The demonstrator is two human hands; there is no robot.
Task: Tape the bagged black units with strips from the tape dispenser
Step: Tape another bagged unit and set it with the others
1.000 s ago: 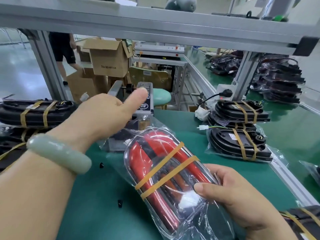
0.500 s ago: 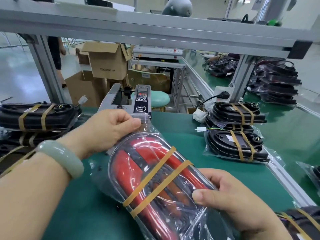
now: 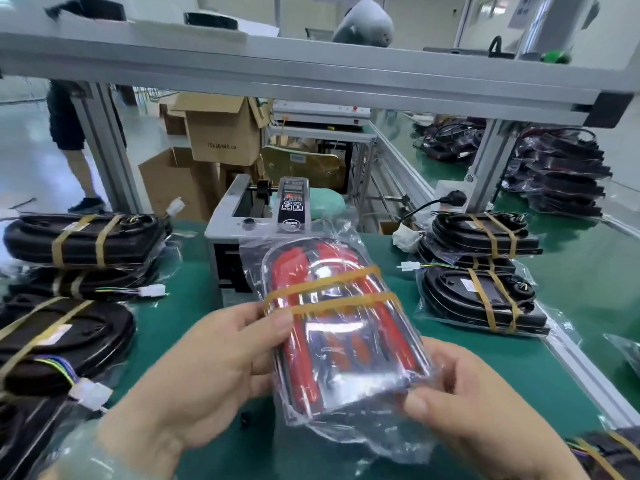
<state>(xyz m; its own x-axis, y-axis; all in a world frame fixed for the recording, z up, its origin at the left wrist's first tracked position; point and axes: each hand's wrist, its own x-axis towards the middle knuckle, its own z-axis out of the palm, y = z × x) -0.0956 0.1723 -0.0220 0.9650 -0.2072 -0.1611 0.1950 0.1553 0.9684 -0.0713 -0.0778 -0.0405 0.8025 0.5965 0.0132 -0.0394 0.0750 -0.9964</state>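
While held: the bagged unit [image 3: 341,327] hangs above the bench [image 3: 502,368], both hands closed on it
Left hand [image 3: 207,372]: pinches left edge at the tape bands
Right hand [image 3: 485,403]: grips near end
Long axis: points away toward the tape dispenser [image 3: 263,216], just beyond its far end
Nearer dispenser: left hand, I judge

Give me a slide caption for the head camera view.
Both hands hold a taped bagged unit before the tape dispenser.
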